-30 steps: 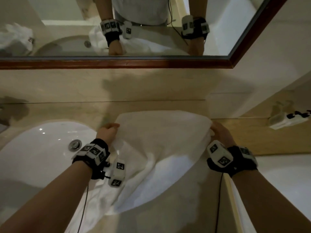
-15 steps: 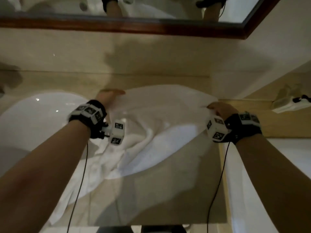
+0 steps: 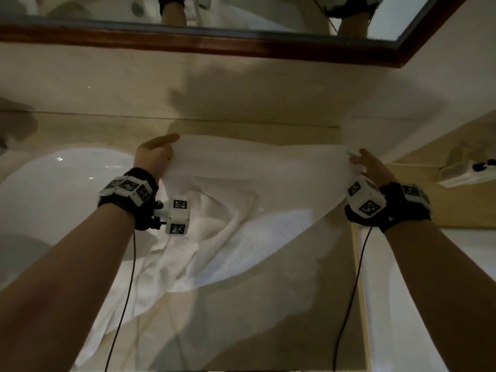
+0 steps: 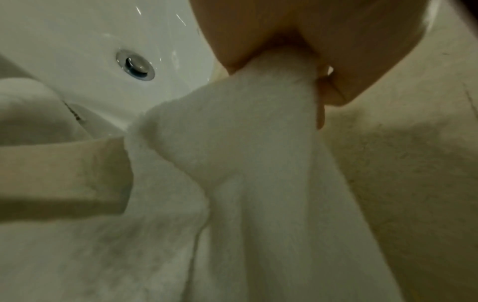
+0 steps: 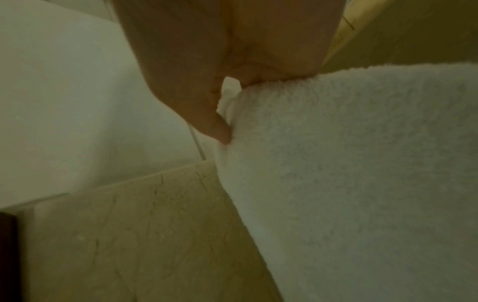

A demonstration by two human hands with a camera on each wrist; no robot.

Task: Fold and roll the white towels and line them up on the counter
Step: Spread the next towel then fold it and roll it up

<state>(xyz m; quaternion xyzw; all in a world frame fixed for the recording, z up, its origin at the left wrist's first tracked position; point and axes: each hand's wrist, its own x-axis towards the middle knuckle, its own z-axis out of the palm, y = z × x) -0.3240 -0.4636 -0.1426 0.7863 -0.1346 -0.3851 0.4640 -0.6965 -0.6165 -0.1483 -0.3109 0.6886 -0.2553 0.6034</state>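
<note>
**White towel held up by its far edge over the counter**

The left hand (image 3: 154,157) grips the far left corner of the white towel (image 3: 255,183), with the cloth bunched between thumb and curled fingers; in the left wrist view the towel (image 4: 258,153) comes straight out of the closed hand (image 4: 297,30) and hangs down in folds. The right hand (image 3: 371,166) pinches the far right corner; in the right wrist view the thumb (image 5: 207,114) presses against the towel's edge (image 5: 349,143), and the fluffy cloth spreads away to the right of the hand (image 5: 220,40).

Between the two hands the top edge of the towel runs nearly level, stretched across just in front of the back wall. Below the hands the cloth sags toward the person, crumpled in the middle, and its near part lies on the beige stone counter (image 3: 281,318). On the left side the loose lower end trails down along the counter's near edge.

The white sink (image 3: 53,197) sits just left of the left hand; its metal drain (image 4: 135,65) shows in the left wrist view, beside the towel. A mirror with a dark wooden frame (image 3: 214,47) hangs on the wall above. A small white object (image 3: 467,174) rests on a ledge at far right, well apart from the towel.
</note>
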